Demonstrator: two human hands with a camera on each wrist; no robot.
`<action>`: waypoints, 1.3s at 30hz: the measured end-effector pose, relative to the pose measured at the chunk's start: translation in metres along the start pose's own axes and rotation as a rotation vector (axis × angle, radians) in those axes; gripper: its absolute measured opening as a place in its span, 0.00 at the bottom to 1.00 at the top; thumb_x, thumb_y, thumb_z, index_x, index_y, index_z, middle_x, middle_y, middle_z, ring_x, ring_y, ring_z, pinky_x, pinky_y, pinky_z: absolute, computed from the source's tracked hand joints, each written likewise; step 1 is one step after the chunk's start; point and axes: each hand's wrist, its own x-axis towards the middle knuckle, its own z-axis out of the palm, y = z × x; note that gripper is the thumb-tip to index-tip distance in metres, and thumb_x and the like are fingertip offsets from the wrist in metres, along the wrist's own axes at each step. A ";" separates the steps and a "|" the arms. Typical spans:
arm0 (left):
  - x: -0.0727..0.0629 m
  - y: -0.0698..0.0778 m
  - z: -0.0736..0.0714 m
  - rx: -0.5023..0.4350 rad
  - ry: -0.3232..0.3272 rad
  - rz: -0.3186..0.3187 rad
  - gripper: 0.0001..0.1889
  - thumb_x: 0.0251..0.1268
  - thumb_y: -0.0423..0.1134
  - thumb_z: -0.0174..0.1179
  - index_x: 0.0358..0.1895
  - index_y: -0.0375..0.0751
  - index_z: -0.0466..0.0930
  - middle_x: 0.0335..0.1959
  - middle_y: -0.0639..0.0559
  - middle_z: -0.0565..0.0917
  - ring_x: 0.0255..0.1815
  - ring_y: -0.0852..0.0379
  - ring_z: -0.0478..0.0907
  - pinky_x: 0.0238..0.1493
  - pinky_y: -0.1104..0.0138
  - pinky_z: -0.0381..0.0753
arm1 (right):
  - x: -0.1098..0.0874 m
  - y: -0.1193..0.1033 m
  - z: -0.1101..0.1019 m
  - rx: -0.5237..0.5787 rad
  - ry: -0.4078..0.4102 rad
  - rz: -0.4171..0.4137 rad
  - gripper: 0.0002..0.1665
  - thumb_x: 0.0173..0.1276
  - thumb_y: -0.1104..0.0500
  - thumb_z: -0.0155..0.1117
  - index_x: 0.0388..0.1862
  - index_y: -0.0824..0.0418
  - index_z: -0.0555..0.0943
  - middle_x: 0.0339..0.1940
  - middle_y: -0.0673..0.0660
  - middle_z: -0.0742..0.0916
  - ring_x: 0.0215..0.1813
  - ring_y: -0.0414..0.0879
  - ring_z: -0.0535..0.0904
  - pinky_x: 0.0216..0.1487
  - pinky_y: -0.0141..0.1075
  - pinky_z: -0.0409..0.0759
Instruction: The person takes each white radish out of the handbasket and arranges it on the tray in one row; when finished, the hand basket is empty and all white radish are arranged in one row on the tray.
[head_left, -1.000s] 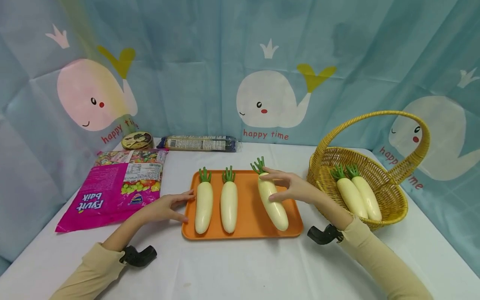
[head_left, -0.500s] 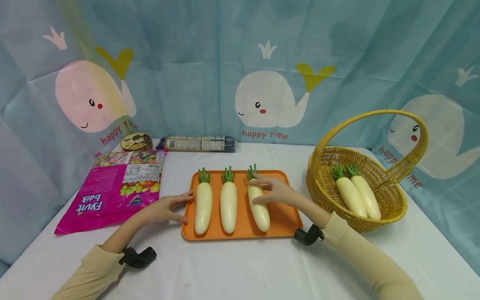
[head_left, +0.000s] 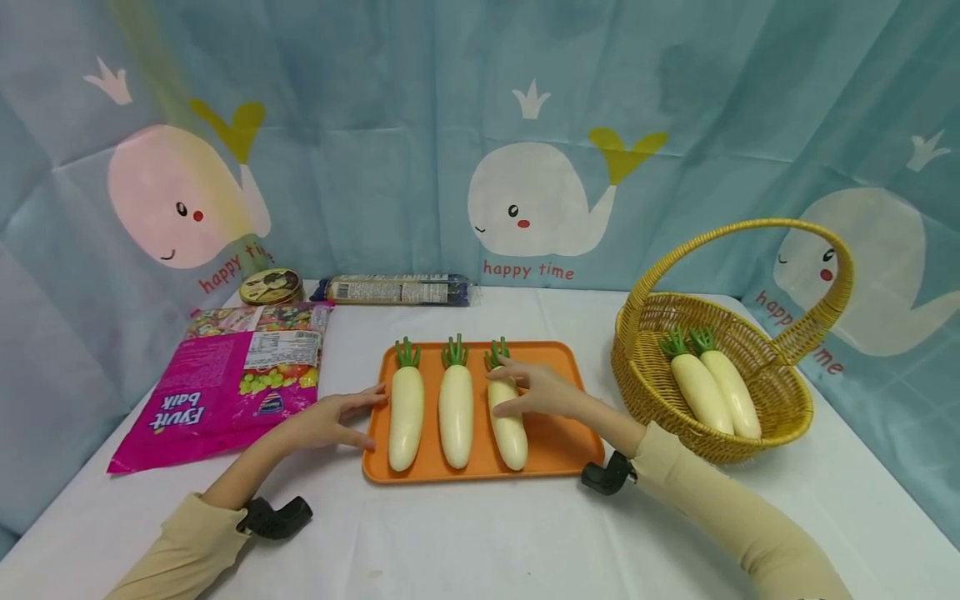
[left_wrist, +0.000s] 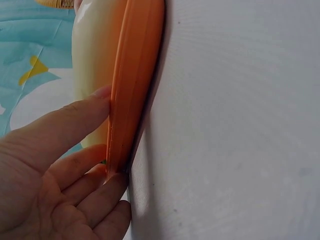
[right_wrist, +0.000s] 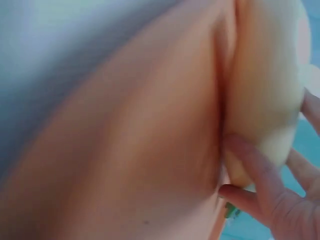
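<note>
Three white radishes with green stalks lie side by side on an orange tray (head_left: 555, 450): a left radish (head_left: 406, 421), a middle radish (head_left: 456, 417) and a right radish (head_left: 510, 437). My right hand (head_left: 542, 390) holds the right one near its stalk end, thumb on one side and fingers on the other; the right wrist view shows this radish (right_wrist: 267, 85) between the digits. At the tray's left edge my left hand (head_left: 326, 421) rests with fingers spread. The left wrist view shows its thumb and fingers touching the tray rim (left_wrist: 135, 60), without wrapping round it.
A wicker basket (head_left: 645, 392) with a tall handle stands at the right, two more radishes (head_left: 716, 392) inside. On the left lies a pink snack bag (head_left: 217, 383). Behind are a round tin (head_left: 272, 286) and a long wrapped packet (head_left: 397, 289). A whale-print curtain (head_left: 375, 192) closes off the back.
My right hand has moved left with the radish, which now lies on the tray nearly in line with the other two. My left hand has stayed at the tray's edge.
</note>
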 end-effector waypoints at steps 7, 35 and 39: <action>0.000 -0.001 -0.001 0.002 0.001 0.008 0.36 0.53 0.42 0.64 0.62 0.27 0.60 0.66 0.34 0.54 0.65 0.36 0.50 0.60 0.48 0.53 | 0.005 -0.002 0.011 0.045 0.018 -0.039 0.34 0.57 0.51 0.65 0.61 0.62 0.69 0.69 0.62 0.57 0.65 0.58 0.57 0.60 0.48 0.62; 0.001 0.000 0.001 -0.023 -0.006 0.019 0.37 0.52 0.41 0.65 0.62 0.25 0.60 0.65 0.32 0.53 0.64 0.35 0.49 0.60 0.48 0.54 | -0.009 -0.017 -0.004 0.339 0.009 -0.006 0.36 0.59 0.56 0.64 0.65 0.60 0.64 0.71 0.58 0.48 0.65 0.65 0.52 0.44 0.44 0.77; 0.000 -0.003 0.001 -0.028 -0.010 0.026 0.36 0.53 0.41 0.64 0.62 0.25 0.60 0.65 0.32 0.53 0.64 0.35 0.49 0.60 0.48 0.54 | -0.021 -0.017 -0.017 0.335 0.053 -0.026 0.37 0.58 0.57 0.65 0.66 0.57 0.64 0.71 0.56 0.52 0.65 0.64 0.53 0.42 0.43 0.78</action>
